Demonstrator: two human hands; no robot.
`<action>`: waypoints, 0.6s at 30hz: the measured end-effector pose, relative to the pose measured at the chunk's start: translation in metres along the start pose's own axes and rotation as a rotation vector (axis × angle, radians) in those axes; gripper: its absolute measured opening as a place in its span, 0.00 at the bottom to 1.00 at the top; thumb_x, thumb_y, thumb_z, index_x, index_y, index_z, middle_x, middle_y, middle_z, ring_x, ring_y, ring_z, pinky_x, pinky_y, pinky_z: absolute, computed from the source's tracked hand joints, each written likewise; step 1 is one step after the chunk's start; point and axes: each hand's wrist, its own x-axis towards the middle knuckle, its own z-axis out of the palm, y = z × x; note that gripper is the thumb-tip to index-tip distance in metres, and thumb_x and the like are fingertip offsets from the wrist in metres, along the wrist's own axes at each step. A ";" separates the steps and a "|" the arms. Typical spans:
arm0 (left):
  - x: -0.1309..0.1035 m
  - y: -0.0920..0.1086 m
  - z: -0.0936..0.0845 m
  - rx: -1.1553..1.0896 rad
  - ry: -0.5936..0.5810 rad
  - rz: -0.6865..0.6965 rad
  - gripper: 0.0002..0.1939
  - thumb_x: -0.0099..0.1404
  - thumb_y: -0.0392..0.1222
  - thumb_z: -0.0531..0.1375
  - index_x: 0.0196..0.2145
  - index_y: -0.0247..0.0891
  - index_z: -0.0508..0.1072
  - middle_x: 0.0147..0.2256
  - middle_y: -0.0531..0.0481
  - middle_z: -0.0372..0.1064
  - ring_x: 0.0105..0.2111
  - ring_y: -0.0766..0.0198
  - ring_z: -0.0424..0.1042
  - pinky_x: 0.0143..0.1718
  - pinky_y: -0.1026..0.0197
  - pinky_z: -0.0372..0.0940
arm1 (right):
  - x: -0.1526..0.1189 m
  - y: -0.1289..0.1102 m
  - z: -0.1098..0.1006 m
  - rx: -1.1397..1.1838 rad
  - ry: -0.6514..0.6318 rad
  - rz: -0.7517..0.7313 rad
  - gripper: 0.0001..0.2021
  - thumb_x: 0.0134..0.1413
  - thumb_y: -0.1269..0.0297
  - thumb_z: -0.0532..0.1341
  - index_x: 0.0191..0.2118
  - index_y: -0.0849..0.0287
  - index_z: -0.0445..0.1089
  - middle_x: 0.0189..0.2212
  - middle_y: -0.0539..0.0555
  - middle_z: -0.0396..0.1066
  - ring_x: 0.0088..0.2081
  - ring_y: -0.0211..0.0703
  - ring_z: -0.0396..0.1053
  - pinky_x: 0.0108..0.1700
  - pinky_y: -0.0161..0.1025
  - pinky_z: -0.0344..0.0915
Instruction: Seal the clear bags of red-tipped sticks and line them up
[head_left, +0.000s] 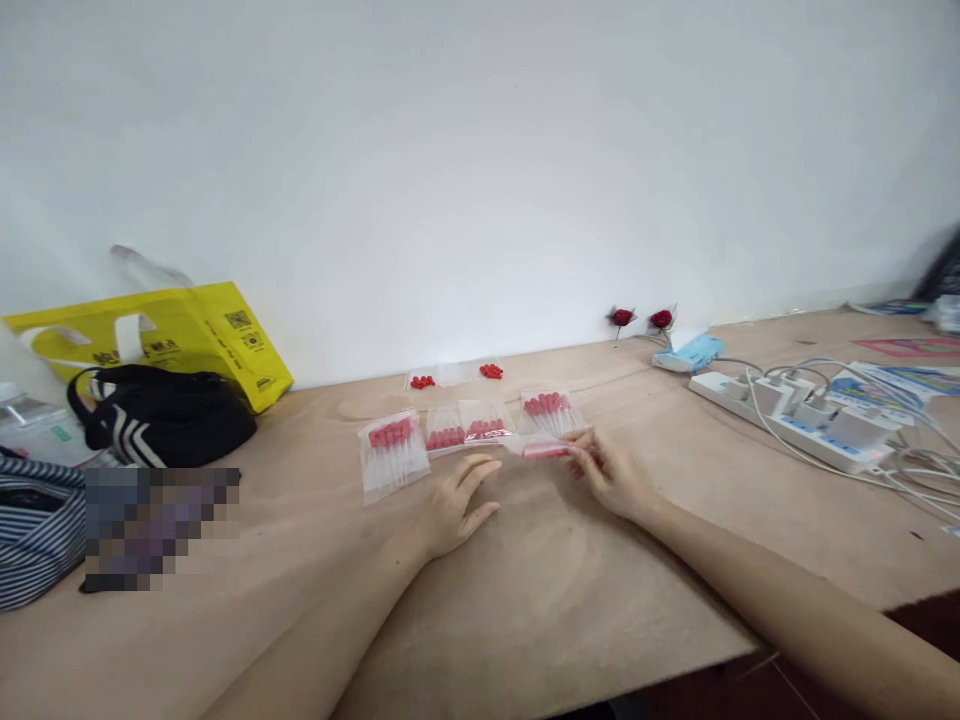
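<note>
My right hand [606, 472] pinches the right end of a clear plastic bag with a red strip [545, 450], low over the table. Beside its left end is my left hand [457, 508], fingers apart and curved, holding nothing. Behind the hands lie several clear bags of thin clear sticks with red heads: one bag at the left [394, 455], a pair in the middle, the left one [445, 430] against the right one [487, 424], and another bag at the right [551, 408]. Small red pieces [422, 382] and more red pieces [491, 371] lie in bags by the wall.
At the left are a yellow bag [217, 335], a black pouch [180, 415] and a striped cloth item [37, 535]. On the right, a white power strip [787, 425] with cables sits near a blue tissue pack [688, 353] and two red roses [622, 317]. The table's front edge is at the lower right.
</note>
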 end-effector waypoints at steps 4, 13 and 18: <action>0.001 -0.001 0.001 -0.052 -0.037 -0.067 0.11 0.59 0.36 0.53 0.41 0.37 0.65 0.44 0.43 0.63 0.43 0.62 0.66 0.42 0.58 0.65 | 0.017 0.004 -0.006 0.183 0.191 0.111 0.12 0.55 0.53 0.50 0.31 0.57 0.54 0.33 0.56 0.68 0.35 0.42 0.69 0.37 0.42 0.65; -0.004 -0.003 0.008 -0.098 -0.086 -0.089 0.11 0.61 0.37 0.51 0.40 0.36 0.70 0.39 0.48 0.71 0.43 0.63 0.68 0.44 0.57 0.65 | 0.078 0.041 0.029 -0.054 -0.070 -0.101 0.08 0.57 0.62 0.47 0.30 0.58 0.54 0.38 0.60 0.66 0.43 0.41 0.65 0.42 0.43 0.61; -0.003 -0.002 0.007 -0.106 -0.096 -0.098 0.11 0.60 0.37 0.51 0.40 0.38 0.70 0.40 0.48 0.71 0.43 0.62 0.68 0.45 0.56 0.65 | 0.084 0.049 0.028 -0.099 -0.185 -0.129 0.06 0.50 0.62 0.55 0.31 0.60 0.62 0.39 0.58 0.66 0.42 0.41 0.64 0.42 0.42 0.61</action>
